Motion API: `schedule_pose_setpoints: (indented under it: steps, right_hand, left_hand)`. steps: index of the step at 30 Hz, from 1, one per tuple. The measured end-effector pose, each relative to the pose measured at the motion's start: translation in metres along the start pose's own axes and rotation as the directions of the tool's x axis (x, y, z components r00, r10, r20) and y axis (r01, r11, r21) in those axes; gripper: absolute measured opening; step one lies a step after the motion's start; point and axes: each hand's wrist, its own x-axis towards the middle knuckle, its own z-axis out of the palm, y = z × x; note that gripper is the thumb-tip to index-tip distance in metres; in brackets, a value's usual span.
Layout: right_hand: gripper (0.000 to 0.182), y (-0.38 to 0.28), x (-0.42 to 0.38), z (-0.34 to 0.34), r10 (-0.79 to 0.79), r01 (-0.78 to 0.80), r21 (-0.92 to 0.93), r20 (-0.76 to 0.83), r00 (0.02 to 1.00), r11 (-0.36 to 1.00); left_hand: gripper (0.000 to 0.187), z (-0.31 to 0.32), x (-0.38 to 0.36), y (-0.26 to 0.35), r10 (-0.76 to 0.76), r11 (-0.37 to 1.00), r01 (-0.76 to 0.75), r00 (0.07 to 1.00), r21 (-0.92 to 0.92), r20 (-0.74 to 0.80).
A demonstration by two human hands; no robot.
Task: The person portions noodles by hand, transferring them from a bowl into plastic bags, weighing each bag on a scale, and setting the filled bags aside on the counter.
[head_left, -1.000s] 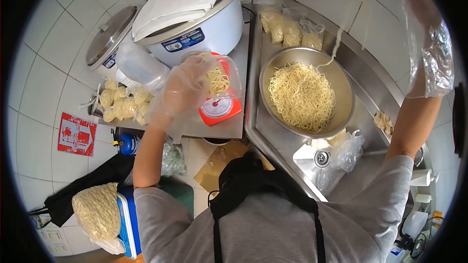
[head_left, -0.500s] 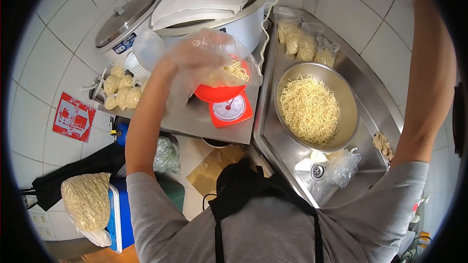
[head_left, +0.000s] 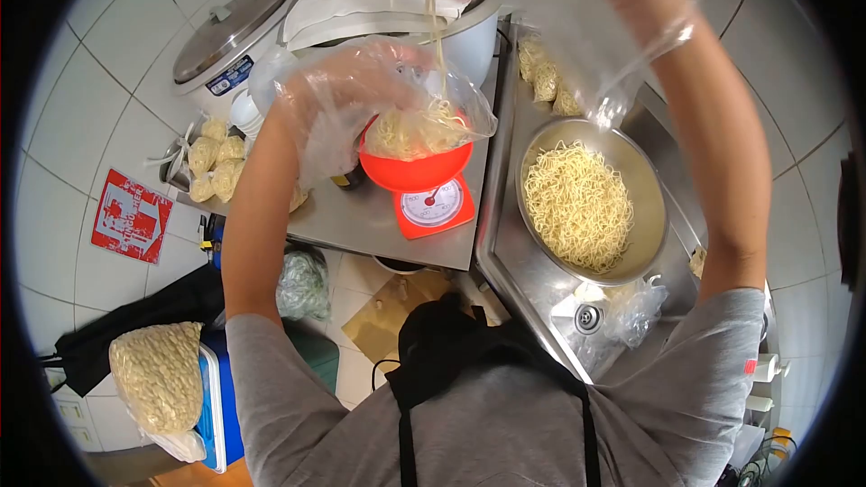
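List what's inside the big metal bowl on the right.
A heap of pale noodles, with part of the bowl's inner wall bare beside it. The bottom beneath the heap is covered; can't tell what's under there.

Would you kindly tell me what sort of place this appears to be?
Probably a small commercial kitchen: there is a big metal bowl of noodles at a steel sink, a red dial scale and a lidded cooker.

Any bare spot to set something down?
Steel tabletop, front-left of the red scale; narrow counter strip left of the noodle bowl. Crowded: left hand over the scale, cloth-covered cooker behind it, bagged noodles behind the bowl.
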Motion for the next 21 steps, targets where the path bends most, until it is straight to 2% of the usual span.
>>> schedule_pose_setpoints:
  steps: [1, 2, 4, 5, 7, 8, 10, 11, 12, 13, 14, 15, 16, 18, 19, 21]
  right_hand:
    - [0.021, 0.002, 0.000, 0.012, -0.044, 0.020, 0.199, 0.114, 0.992, 0.980]
    - [0.021, 0.007, 0.005, 0.032, -0.036, 0.012, 0.201, 0.115, 0.993, 0.979]
    - [0.020, 0.014, 0.016, 0.062, -0.276, 0.279, 0.070, -0.051, 0.960, 0.958]
    - [0.020, 0.015, 0.018, 0.065, -0.272, 0.275, 0.072, -0.049, 0.961, 0.959]
    - [0.021, 0.014, 0.021, 0.072, 0.023, -0.025, 0.073, 0.036, 0.999, 0.997]
    - [0.021, 0.014, 0.016, 0.077, 0.022, -0.026, 0.076, 0.043, 0.999, 0.997]
    - [0.022, 0.020, -0.005, 0.094, 0.138, -0.177, 0.216, 0.183, 0.973, 0.960]
    - [0.025, 0.032, -0.013, 0.126, 0.019, -0.028, 0.236, 0.042, 0.999, 0.971]
    - [0.029, 0.042, -0.018, 0.159, -0.100, 0.122, 0.235, -0.101, 0.990, 0.964]
    - [0.029, 0.043, -0.017, 0.173, -0.100, 0.121, 0.237, -0.102, 0.990, 0.964]
    - [0.026, 0.043, -0.017, 0.182, 0.032, -0.027, 0.318, -0.010, 0.999, 0.948]
    - [0.026, 0.045, -0.017, 0.189, 0.153, -0.178, 0.382, 0.094, 0.984, 0.907]
    - [0.026, 0.045, -0.028, 0.186, 0.152, -0.177, 0.384, 0.094, 0.984, 0.906]
    - [0.026, 0.044, -0.056, 0.174, -0.118, 0.127, 0.289, -0.048, 0.992, 0.949]
    - [0.026, 0.047, -0.054, 0.179, -0.121, 0.129, 0.289, -0.048, 0.992, 0.948]
    - [0.032, 0.051, -0.047, 0.194, -0.087, 0.046, 0.153, 0.274, 0.958, 0.987]
  left_hand:
    - [0.053, -0.002, 0.000, -0.004, 0.265, 0.883, -0.252, 0.964, 0.397, 0.022]
    - [0.053, -0.005, 0.003, -0.005, 0.268, 0.882, -0.258, 0.963, 0.395, 0.029]
    - [0.046, -0.012, 0.010, 0.003, 0.224, 0.884, -0.259, 0.966, 0.390, 0.133]
    - [0.046, -0.010, 0.010, 0.009, 0.225, 0.884, -0.261, 0.965, 0.388, 0.137]
    - [0.043, -0.003, 0.007, 0.018, -0.022, 0.996, 0.021, 1.000, 0.090, 0.009]
    - [0.043, -0.002, 0.009, 0.016, -0.025, 0.996, 0.024, 1.000, 0.084, 0.013]
    - [0.053, -0.003, 0.013, 0.013, -0.028, 0.999, 0.026, 0.995, 0.025, 0.100]
    - [0.053, 0.002, 0.011, 0.012, -0.028, 0.999, 0.026, 0.994, 0.023, 0.101]
    - [0.049, 0.011, 0.007, 0.010, -0.062, 0.971, 0.070, 0.997, -0.227, 0.045]
    - [0.046, 0.017, 0.004, 0.009, -0.109, 0.881, 0.096, 0.994, -0.463, -0.001]
    - [0.046, 0.017, 0.001, 0.016, -0.113, 0.882, 0.101, 0.994, -0.461, 0.001]
    - [0.042, 0.015, -0.001, 0.023, -0.092, 0.988, 0.102, 0.992, -0.116, 0.084]
    - [0.039, 0.015, -0.004, 0.030, -0.099, 0.969, 0.057, 0.981, 0.241, 0.168]
    - [0.036, 0.030, -0.016, 0.042, -0.081, 0.964, 0.028, 0.978, 0.263, 0.193]
    - [0.034, 0.037, -0.021, 0.046, -0.064, 0.958, -0.003, 0.973, 0.286, 0.222]
    - [0.033, 0.042, -0.022, 0.052, -0.087, 0.958, 0.022, 0.973, 0.286, 0.214]
